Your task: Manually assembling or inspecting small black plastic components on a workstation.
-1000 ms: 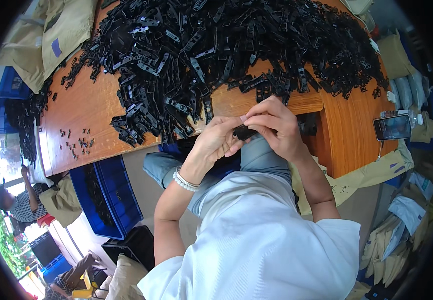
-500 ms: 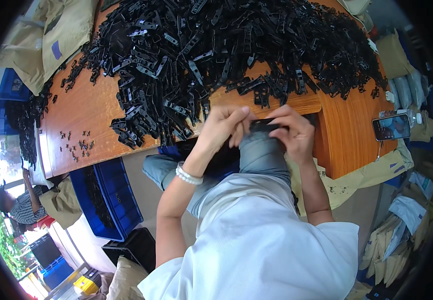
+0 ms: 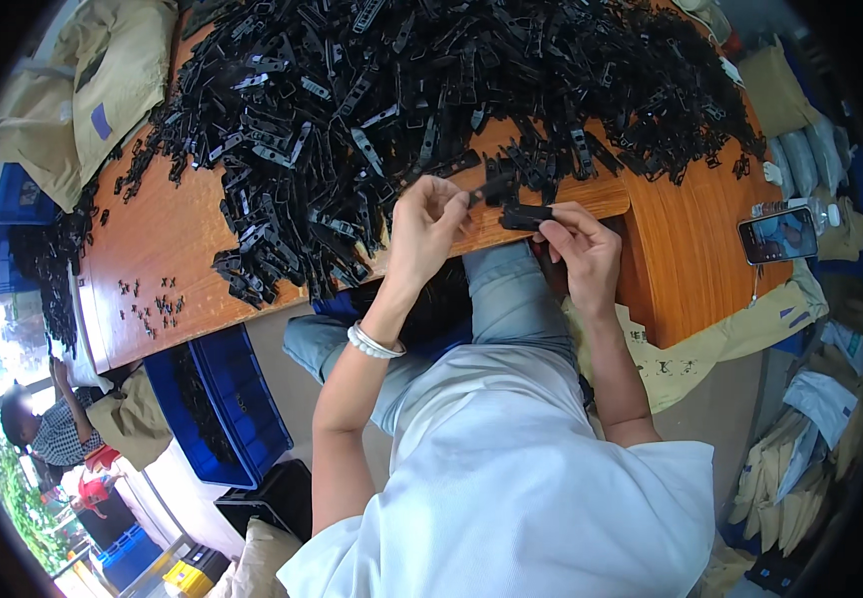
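Note:
My left hand [image 3: 425, 231], with a white beaded bracelet at the wrist, pinches a slim black plastic piece [image 3: 491, 189] near the table's front edge. Just right of it, my right hand [image 3: 587, 247] grips a black plastic clip-like part [image 3: 525, 216] between thumb and fingers. The two parts lie close to each other; a small gap seems to separate them. Both hands are above my lap, right before a big heap of similar black plastic parts [image 3: 371, 110] on the wooden table [image 3: 152, 261].
Small dark pieces [image 3: 157, 304] lie scattered at the table's left. A phone [image 3: 778, 236] rests at the right edge. Blue crates [image 3: 242, 399] stand below on the left, paper sacks [image 3: 127, 80] at the far left. Another person [image 3: 57, 429] sits at far left.
My hands have drawn slightly apart. A black part now shows clearly in each; before, the hands were blurred together over one dark shape. The view has shifted slightly.

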{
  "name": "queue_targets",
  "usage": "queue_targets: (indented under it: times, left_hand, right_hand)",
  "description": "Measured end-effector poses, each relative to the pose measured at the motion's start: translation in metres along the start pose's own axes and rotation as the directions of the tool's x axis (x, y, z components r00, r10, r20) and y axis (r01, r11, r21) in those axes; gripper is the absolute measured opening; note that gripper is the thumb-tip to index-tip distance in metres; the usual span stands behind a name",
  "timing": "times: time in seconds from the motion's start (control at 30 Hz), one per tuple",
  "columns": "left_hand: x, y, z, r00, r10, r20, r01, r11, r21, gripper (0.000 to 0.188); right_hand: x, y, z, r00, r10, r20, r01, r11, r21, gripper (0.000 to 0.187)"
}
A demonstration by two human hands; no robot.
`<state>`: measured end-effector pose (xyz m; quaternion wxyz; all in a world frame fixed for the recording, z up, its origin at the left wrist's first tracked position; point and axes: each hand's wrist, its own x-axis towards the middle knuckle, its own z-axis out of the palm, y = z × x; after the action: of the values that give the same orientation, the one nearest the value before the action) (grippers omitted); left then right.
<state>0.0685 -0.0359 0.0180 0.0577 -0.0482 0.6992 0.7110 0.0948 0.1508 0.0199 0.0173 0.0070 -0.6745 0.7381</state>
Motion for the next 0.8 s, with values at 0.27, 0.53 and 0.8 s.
queue_targets:
  times: [0.27, 0.53, 0.8]
  left_hand:
    - [-0.015, 0.019, -0.006, 0.968, -0.199, 0.151, 0.225, 0.957, -0.181, 0.034]
    - [-0.025, 0.01, 0.003, 0.964, -0.248, 0.093, 0.264, 0.915, -0.304, 0.033]
    - [-0.028, 0.013, 0.005, 0.972, -0.194, 0.133, 0.223, 0.938, -0.265, 0.021]
  right_hand:
    - [0.0, -0.009, 0.016, 0.998, 0.033, 0.047, -0.028, 0.994, -0.108, 0.01]
    - [-0.006, -0.01, 0.03, 1.0, 0.014, -0.009, -0.015, 0.995, -0.101, 0.008]
    - [-0.004, -0.009, 0.041, 0.997, -0.027, -0.073, 0.027, 1.0, -0.002, 0.014]
